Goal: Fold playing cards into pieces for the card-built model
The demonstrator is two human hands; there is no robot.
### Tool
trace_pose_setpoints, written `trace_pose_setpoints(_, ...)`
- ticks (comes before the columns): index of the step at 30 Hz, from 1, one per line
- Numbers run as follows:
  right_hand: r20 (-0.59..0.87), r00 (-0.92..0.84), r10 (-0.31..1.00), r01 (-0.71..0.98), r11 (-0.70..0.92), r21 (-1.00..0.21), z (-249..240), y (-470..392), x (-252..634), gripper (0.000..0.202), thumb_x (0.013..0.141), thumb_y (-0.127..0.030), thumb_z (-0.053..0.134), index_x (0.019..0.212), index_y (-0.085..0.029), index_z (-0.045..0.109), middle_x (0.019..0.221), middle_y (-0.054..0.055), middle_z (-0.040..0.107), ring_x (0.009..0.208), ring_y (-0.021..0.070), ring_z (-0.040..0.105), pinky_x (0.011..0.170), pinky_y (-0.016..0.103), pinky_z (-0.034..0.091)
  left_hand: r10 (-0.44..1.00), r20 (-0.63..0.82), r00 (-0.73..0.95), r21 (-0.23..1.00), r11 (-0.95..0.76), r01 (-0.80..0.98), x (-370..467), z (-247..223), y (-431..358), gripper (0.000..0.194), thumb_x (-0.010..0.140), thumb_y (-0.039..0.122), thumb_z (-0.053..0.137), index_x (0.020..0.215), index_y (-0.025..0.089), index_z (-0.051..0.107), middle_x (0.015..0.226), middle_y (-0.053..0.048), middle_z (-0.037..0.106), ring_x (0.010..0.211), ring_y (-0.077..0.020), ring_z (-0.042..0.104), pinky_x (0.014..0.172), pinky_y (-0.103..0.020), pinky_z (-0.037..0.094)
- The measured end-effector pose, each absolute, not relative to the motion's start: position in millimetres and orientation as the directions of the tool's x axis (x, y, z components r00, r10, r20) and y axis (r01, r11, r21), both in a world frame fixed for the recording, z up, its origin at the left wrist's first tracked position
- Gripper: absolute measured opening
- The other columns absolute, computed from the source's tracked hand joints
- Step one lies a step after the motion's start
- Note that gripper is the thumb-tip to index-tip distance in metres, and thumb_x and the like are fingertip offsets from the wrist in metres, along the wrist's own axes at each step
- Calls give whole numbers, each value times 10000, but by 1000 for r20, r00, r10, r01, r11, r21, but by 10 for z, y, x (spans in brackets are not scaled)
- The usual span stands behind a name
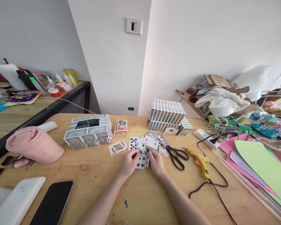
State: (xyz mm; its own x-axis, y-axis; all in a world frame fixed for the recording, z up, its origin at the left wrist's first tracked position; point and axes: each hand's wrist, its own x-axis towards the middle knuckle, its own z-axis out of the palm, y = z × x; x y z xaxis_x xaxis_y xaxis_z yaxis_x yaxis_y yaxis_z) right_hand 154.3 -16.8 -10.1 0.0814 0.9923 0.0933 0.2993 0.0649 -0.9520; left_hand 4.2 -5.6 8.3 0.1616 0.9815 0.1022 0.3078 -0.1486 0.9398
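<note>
The left hand (131,161) and right hand (156,161) close their fingertips on a playing card (143,153) (which one, I can't tell) above the seven of clubs (141,163). Judging by the loose cards, this part is unfinished; the patterned box (89,132) with its top opening looks assembled. "7" reads there, "2" on the two of hearts (151,142); lettering on the stacked card packs (167,117) is too small.

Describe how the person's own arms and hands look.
Both forearms are bare as far as they show, with no sleeve, watch or bracelet in sight. The left hand and right hand are ungloved; dark greenish nail polish shows on the thumbs.
</note>
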Motion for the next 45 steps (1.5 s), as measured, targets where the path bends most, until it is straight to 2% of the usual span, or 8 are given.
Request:
trace_pose_setpoints(7, 96, 92, 991, 310, 64, -949, -78, -192, 1536, 474, 845, -565, 391, 667, -166, 572, 606, 13, 535, 579, 155, 461, 541, 255, 358, 973, 128, 194, 922, -189, 338, 26, 52, -54, 266, 805, 367, 473, 762, 163, 638, 634, -14, 602, 607, -147, 532, 550, -230, 403)
trace_pose_setpoints(12, 122, 126, 984, 318, 77, -945, -76, -178, 1525, 462, 839, -548, 408, 621, -168, 555, 558, -1, 495, 538, 138, 425, 497, 244, 331, 976, 98, 194, 928, -160, 338, 12, 20, -16, 287, 803, 389, 476, 821, 165, 654, 712, -39, 661, 667, -177, 591, 578, -255, 443)
trace_pose_setpoints(18, 57, 120, 991, 222, 29, -975, -94, -156, 1483, 329, 780, -485, 533, 694, -171, 580, 567, -17, 520, 508, 117, 428, 474, 226, 326, 975, 121, 185, 910, -183, 372, 3, 29, 17, 300, 797, 374, 473, 879, 161, 667, 762, -48, 689, 686, -183, 616, 607, -271, 471)
trace_pose_setpoints(21, 63, 115, 991, 167, 43, -985, -90, -156, 1479, 287, 766, -450, 557, 717, -168, 576, 609, -7, 554, 536, 120, 463, 499, 226, 349, 973, 147, 176, 895, -206, 396, 11, 43, 16, 301, 793, 370, 469, 869, 158, 669, 755, -49, 689, 692, -188, 621, 616, -276, 473)
trace_pose_setpoints(30, 51, 91, 995, 194, 32, -981, -99, -129, 1507, 299, 762, -463, 543, 754, -164, 545, 562, -29, 500, 468, 95, 385, 444, 215, 284, 970, 192, 148, 904, -233, 357, 53, 57, 14, 247, 769, 345, 507, 829, 171, 671, 781, -38, 690, 697, -173, 615, 642, -273, 472)
trace_pose_setpoints(35, 73, 98, 993, 181, 54, -982, -80, -135, 1497, 255, 749, -419, 563, 716, -168, 533, 541, -40, 470, 479, 92, 365, 462, 215, 281, 967, 212, 140, 896, -249, 368, 56, 42, 15, 202, 768, 309, 508, 778, 166, 652, 712, -23, 656, 647, -153, 591, 596, -248, 463)
trace_pose_setpoints(40, -25, 49, 998, 32, -27, -999, -22, -159, 1518, 206, 718, -368, 581, 738, -164, 561, 543, -47, 480, 456, 84, 388, 436, 204, 292, 959, 242, 150, 887, -281, 365, 64, 24, 17, 186, 785, 280, 499, 810, 168, 645, 766, -28, 648, 670, -143, 583, 601, -239, 463)
trace_pose_setpoints(45, -105, 4, 994, -12, -105, -994, 19, -143, 1533, 172, 712, -314, 513, 775, -163, 568, 516, -53, 504, 374, 91, 435, 383, 215, 354, 953, 254, 167, 882, -299, 365, 42, 18, 26, 206, 817, 300, 478, 764, 163, 622, 728, -26, 612, 669, -145, 573, 588, -235, 452)
